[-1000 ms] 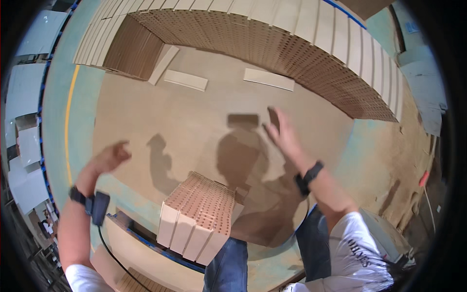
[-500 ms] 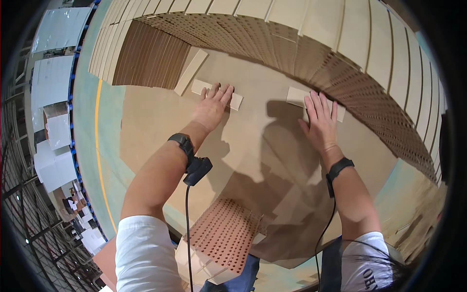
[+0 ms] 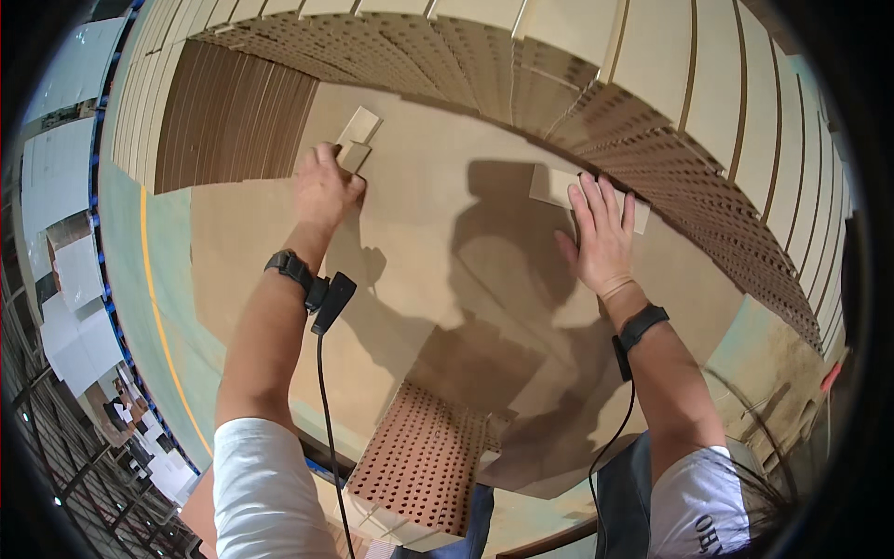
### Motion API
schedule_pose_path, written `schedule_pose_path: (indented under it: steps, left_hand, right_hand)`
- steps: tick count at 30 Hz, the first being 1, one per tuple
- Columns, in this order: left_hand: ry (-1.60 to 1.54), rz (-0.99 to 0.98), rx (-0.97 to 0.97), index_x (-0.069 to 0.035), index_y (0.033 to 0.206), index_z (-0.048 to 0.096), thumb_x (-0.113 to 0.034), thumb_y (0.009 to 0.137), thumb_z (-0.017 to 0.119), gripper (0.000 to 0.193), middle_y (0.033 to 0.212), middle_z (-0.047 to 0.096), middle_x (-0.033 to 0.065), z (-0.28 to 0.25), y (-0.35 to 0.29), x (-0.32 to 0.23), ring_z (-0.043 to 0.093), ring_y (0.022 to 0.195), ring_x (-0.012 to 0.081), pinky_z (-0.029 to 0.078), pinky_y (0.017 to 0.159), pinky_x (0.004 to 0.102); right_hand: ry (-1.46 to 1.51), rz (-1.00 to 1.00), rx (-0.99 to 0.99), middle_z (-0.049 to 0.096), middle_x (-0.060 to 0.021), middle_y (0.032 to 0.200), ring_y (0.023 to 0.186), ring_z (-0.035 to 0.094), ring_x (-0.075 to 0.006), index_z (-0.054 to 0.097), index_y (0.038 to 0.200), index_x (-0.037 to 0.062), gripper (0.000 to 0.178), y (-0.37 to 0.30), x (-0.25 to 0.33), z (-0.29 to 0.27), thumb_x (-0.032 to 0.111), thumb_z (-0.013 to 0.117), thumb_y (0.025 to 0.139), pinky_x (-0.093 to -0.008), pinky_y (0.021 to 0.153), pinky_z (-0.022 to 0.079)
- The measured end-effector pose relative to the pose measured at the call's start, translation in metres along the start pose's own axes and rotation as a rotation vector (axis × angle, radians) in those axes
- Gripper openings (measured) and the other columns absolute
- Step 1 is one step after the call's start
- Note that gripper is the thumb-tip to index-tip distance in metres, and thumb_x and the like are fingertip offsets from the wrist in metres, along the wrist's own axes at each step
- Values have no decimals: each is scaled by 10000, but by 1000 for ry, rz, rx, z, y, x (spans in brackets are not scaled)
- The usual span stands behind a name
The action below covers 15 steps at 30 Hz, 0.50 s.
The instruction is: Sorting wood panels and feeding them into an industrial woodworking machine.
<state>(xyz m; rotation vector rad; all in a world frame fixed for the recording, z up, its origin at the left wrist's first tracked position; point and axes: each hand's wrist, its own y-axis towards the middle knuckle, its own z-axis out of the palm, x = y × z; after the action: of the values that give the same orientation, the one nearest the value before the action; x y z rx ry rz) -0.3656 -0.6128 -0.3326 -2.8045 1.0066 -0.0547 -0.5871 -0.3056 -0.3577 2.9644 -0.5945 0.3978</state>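
Observation:
My left hand (image 3: pixel 321 191) is closed on a pale wooden strip (image 3: pixel 352 156), thumb on one side and fingers on the other. That piece overlaps or sits against a second pale strip (image 3: pixel 362 125); whether they touch is unclear. Beside the long stack, my right hand (image 3: pixel 603 224) lies flat with fingers spread on another pale strip (image 3: pixel 551 184), covering its middle. Both strips and hands are over a brown board (image 3: pixel 419 224). Each wrist wears a black band, and a cable runs down from each.
Perforated boards (image 3: pixel 643 140) stand stacked on edge in a long curve along the far and right sides. Brown boards (image 3: pixel 233 116) stand in a row at the far left. A stack with a reddish perforated face (image 3: pixel 419 456) sits near my body. A yellow line (image 3: pixel 154 279) runs at left.
My left hand has moved left with its strip, from lying over it to gripping it beside the other strip. My right hand stays on its strip. The view has shifted slightly.

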Motion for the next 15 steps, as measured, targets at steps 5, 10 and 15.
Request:
schedule_pose_path:
  steps: [5,10,15]
  left_hand:
    - [-330,-9,309,23,1049,502,-248,616,680,541,928,541,192,-30,-37,-21,473,988,317,432,846,392]
    - [-935,-195,788,43,1058,518,-161,669,626,452,965,592,109,-103,-78,-43,576,869,184,456,797,299]
    - [-1564,-346,1058,35,1177,446,-195,712,579,535,1074,557,145,-195,-164,-82,572,928,213,468,837,335]
  right_hand:
    - [-3,1,-11,307,-48,1377,1281,259,-258,345,1308,128,711,-3,3,6,281,677,698,-522,1036,145]
    - [-2,-2,-76,331,-33,1356,1270,276,-236,371,1292,132,606,-6,8,14,283,615,759,-498,1042,162]
    - [-22,38,-148,488,-65,1143,1042,445,-263,453,1203,107,447,-13,1,-2,243,574,795,-463,865,337]
